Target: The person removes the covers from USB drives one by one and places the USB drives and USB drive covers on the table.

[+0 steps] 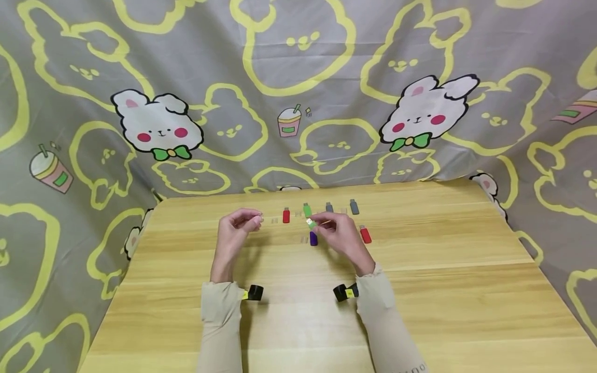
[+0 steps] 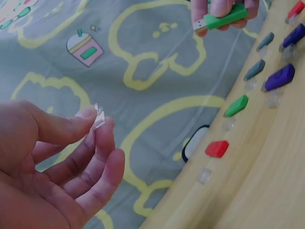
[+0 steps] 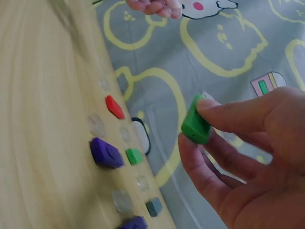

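Observation:
My left hand (image 1: 236, 229) pinches a small clear plastic cap (image 2: 99, 117) between thumb and index finger, raised above the table. My right hand (image 1: 342, 234) holds a green USB stick (image 2: 228, 17) between thumb and fingers, also off the table. Its bare metal plug points toward the left hand, and a gap separates stick and cap. On the table lie a red USB stick (image 1: 286, 215), another green one (image 1: 307, 208) and a grey one (image 1: 355, 207). A purple stick (image 3: 106, 153) lies nearer me, partly overlapped by the right hand in the head view.
Clear caps, such as one by the red stick (image 2: 204, 175), lie beside the sticks on the wooden table (image 1: 298, 321). A second red stick (image 1: 366, 235) lies right of the right hand. A patterned grey curtain (image 1: 326, 155) hangs behind the table's far edge.

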### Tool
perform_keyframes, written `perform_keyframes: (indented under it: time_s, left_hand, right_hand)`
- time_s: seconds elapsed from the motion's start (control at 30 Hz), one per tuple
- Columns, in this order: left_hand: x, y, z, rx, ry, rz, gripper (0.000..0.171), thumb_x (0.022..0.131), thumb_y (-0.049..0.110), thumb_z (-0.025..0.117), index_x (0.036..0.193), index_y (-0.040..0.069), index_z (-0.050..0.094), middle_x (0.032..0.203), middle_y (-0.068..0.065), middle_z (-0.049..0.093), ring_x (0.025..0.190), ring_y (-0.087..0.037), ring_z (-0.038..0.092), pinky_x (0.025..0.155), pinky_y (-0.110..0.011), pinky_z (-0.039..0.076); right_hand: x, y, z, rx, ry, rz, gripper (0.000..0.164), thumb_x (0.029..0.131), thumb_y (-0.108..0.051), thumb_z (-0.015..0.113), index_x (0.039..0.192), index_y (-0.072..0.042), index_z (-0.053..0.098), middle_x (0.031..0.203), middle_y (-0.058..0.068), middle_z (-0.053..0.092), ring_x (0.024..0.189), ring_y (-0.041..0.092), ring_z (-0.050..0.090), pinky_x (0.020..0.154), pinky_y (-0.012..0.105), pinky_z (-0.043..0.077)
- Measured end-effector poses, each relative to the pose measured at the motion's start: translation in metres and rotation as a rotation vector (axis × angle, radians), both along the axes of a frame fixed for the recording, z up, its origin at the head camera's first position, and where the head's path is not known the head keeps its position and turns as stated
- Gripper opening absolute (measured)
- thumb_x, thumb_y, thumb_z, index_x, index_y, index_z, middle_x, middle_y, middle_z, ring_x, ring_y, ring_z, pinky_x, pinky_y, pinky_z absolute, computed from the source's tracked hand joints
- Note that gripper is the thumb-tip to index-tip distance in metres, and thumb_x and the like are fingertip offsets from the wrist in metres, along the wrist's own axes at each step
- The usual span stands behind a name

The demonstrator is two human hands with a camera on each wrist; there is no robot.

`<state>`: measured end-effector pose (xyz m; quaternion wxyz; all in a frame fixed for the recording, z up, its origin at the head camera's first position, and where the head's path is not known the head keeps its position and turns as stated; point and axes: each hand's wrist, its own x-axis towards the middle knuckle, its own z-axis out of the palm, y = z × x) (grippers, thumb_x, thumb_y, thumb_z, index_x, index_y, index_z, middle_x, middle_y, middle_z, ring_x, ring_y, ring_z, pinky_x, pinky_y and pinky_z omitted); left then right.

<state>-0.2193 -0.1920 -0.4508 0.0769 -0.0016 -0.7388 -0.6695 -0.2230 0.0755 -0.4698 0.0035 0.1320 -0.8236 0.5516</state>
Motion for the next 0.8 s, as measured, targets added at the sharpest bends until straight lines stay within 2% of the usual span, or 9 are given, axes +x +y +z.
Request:
perform_keyframes:
  time_s: [0.1, 0.2, 0.37, 0.57, 0.8]
  left_hand:
    - [-0.001, -0.004, -0.001, -0.037, -0.005, 0.012, 0.015, 0.093, -0.003, 0.073, 0.104, -0.013, 0.071, 0.095, -0.025, 0.072, 0.073, -0.013, 0.066, 0.070, -0.024, 0.060]
    - [-0.002, -0.006, -0.003, -0.050, -0.020, 0.020, 0.015, 0.093, -0.004, 0.073, 0.104, -0.013, 0.071, 0.096, -0.024, 0.072, 0.073, -0.013, 0.067, 0.070, -0.025, 0.061]
    - [-0.004, -0.007, -0.005, -0.050, -0.028, 0.027, 0.015, 0.093, -0.004, 0.072, 0.105, -0.014, 0.071, 0.097, -0.025, 0.073, 0.073, -0.014, 0.067, 0.071, -0.024, 0.061]
    - [-0.004, -0.005, -0.007, -0.063, -0.016, 0.057, 0.014, 0.093, -0.003, 0.073, 0.104, -0.012, 0.073, 0.098, -0.027, 0.072, 0.074, -0.019, 0.069, 0.069, -0.023, 0.060]
    - [-0.004, -0.004, -0.011, -0.072, -0.032, 0.049, 0.014, 0.093, -0.003, 0.073, 0.104, -0.012, 0.073, 0.097, -0.026, 0.072, 0.072, -0.012, 0.067, 0.069, -0.021, 0.060]
  right_hand:
    - [-0.001, -0.007, -0.003, -0.034, -0.020, -0.033, 0.016, 0.091, -0.001, 0.077, 0.107, -0.001, 0.076, 0.098, 0.012, 0.073, 0.086, 0.026, 0.073, 0.077, 0.037, 0.061]
    - [-0.001, -0.016, -0.006, -0.065, -0.063, -0.062, 0.012, 0.090, -0.003, 0.078, 0.101, -0.001, 0.074, 0.096, 0.011, 0.072, 0.086, 0.026, 0.075, 0.074, 0.035, 0.061]
    - [-0.007, -0.033, -0.008, -0.054, -0.072, -0.094, 0.008, 0.090, -0.007, 0.079, 0.097, -0.005, 0.076, 0.092, 0.007, 0.073, 0.081, 0.021, 0.074, 0.070, 0.032, 0.060]
    - [-0.015, -0.049, -0.008, 0.052, -0.081, -0.106, 0.009, 0.088, -0.011, 0.082, 0.094, -0.006, 0.077, 0.087, 0.004, 0.072, 0.073, 0.016, 0.069, 0.065, 0.031, 0.057]
    - [-0.020, -0.066, -0.010, 0.216, -0.147, -0.135, 0.015, 0.085, -0.012, 0.086, 0.093, -0.005, 0.075, 0.078, 0.002, 0.073, 0.072, 0.016, 0.068, 0.070, 0.035, 0.057]
